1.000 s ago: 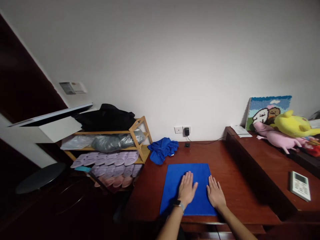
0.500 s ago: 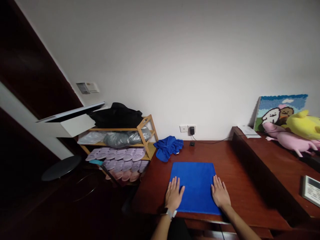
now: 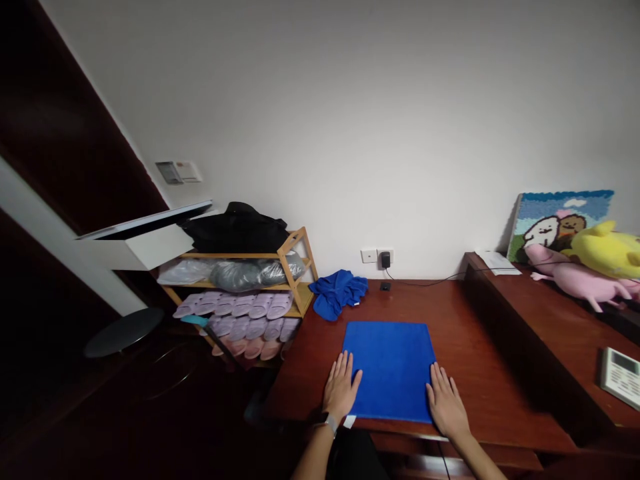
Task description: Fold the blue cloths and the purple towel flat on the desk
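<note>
A blue cloth lies flat and squared out near the front edge of the brown wooden desk. On its left edge rests my left hand, palm down, fingers stretched out, a watch on the wrist. My right hand lies along the cloth's right edge, also flat with fingers extended. A small white tag sticks out at the cloth's near left corner. Farther back on the desk, a crumpled heap of blue cloth sits by the left corner.
Left of the desk stands a wooden rack with purple slippers and a black bag. A charger is plugged into the wall. The raised ledge at right holds plush toys and a white device with buttons.
Both hands have slid outward and a little toward me, the left one leftward and the right one rightward, along the cloth's sides. The cloth stays spread flat.
</note>
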{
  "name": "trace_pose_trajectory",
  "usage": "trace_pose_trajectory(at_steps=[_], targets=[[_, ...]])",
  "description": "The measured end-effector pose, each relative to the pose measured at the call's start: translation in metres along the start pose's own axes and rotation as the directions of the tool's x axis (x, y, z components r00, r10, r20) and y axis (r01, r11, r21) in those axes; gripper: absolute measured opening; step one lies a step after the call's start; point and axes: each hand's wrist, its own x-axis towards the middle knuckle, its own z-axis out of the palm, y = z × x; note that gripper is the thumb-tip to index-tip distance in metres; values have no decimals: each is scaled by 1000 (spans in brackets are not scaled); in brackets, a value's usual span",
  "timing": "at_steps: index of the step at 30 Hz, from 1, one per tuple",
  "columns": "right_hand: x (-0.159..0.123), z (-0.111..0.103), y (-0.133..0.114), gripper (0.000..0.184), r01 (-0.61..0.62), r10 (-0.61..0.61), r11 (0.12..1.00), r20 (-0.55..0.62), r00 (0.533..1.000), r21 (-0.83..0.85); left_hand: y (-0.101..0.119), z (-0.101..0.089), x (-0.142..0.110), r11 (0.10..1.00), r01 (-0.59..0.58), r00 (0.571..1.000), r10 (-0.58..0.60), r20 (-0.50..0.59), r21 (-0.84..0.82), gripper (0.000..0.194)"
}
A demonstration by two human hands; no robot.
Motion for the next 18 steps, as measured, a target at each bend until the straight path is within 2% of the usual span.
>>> trace_pose_trajectory(at_steps=[6, 9, 11, 13, 16, 18], targets=[[-4, -10, -4, 72, -3, 3, 1000, 15, 1000, -1, -5, -7, 2, 999, 42, 998, -42, 36, -7, 70], [-3, -13, -7, 71, -7, 7, 1000, 18, 1000, 8, 14, -14, 8, 994, 113, 993, -113, -22, -2, 73], [-4, -14, -8, 70, -11, 11, 1000, 12, 1000, 10, 47, -19, 11, 998, 57, 997, -58, -48, -26, 72], [-4, -13, -7, 70, -13, 13, 1000, 6, 1000, 11, 93, -19, 9, 991, -110, 993, 107, -41, -81, 68], [-6, -10, -2, 68, 40, -40, 999, 16, 999, 13, 163, -11, -1, 910, -363, 929, 370, -5, -200, 64], [-7, -6, 2, 65, 100, -100, 995, 26, 995, 2, 191, -4, -10, 885, -395, 909, 415, 33, -246, 64]])
